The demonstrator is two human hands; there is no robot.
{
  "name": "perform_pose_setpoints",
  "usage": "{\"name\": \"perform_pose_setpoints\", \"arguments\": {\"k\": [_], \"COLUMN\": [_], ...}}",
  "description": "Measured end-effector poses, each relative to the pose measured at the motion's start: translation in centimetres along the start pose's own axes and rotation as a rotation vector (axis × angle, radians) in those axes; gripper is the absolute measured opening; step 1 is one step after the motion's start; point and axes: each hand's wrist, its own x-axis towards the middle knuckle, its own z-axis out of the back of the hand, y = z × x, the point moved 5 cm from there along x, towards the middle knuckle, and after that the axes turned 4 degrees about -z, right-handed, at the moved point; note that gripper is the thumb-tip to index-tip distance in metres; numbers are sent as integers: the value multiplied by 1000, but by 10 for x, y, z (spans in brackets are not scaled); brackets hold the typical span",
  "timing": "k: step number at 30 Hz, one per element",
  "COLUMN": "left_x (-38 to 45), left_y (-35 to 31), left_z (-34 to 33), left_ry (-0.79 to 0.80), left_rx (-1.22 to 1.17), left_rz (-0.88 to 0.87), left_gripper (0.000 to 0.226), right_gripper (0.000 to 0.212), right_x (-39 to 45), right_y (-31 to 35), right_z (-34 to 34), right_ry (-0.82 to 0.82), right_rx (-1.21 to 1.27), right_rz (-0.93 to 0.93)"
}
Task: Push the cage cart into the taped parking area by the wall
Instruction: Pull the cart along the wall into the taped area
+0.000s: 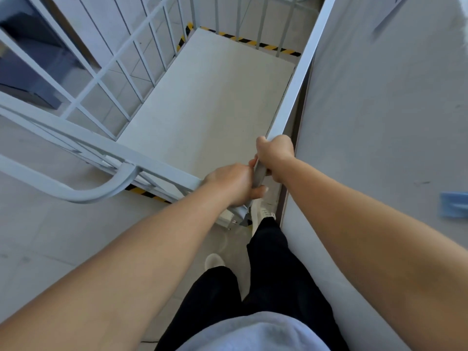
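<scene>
A pale grey cage cart (207, 102) with barred sides fills the upper middle of the view; its flat deck carries nothing. Both hands hold its near right corner. My left hand (231, 182) is shut around the end of the near top rail. My right hand (274, 154) is shut around the right side rail, close to the wall (379, 110). Black-and-yellow floor tape (255, 44) shows beyond the cart's far end, on its far left side, and under its near edge (144, 192). The cart's right side runs along the wall with a narrow gap.
A curved handle bar (101, 191) sticks out from the cart's near left. A dark cabinet (30, 62) stands at the far left behind the bars. My legs and white shoes (260, 214) are just behind the cart. A blue patch (454, 205) marks the wall.
</scene>
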Motion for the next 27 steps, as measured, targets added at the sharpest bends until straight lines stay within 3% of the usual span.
{"name": "perform_pose_setpoints", "arguments": {"k": [4, 8, 17, 22, 27], "left_x": [3, 3, 6, -1, -19], "left_y": [2, 2, 5, 10, 39], "left_z": [-4, -2, -4, -1, 11], "left_ry": [9, 1, -46, -53, -42], "left_rx": [-7, -17, -9, 6, 25], "left_rz": [-10, -41, -43, -40, -12], "left_gripper": [52, 60, 49, 47, 47], "right_gripper": [34, 21, 31, 32, 32], "right_x": [13, 2, 7, 3, -3], "right_y": [-7, -2, 1, 3, 4], "right_z": [-5, -5, -1, -5, -39], "right_ry": [-35, -7, 6, -73, -3], "right_rx": [-86, -125, -128, -138, -88], "right_rz": [19, -27, 30, 4, 5]}}
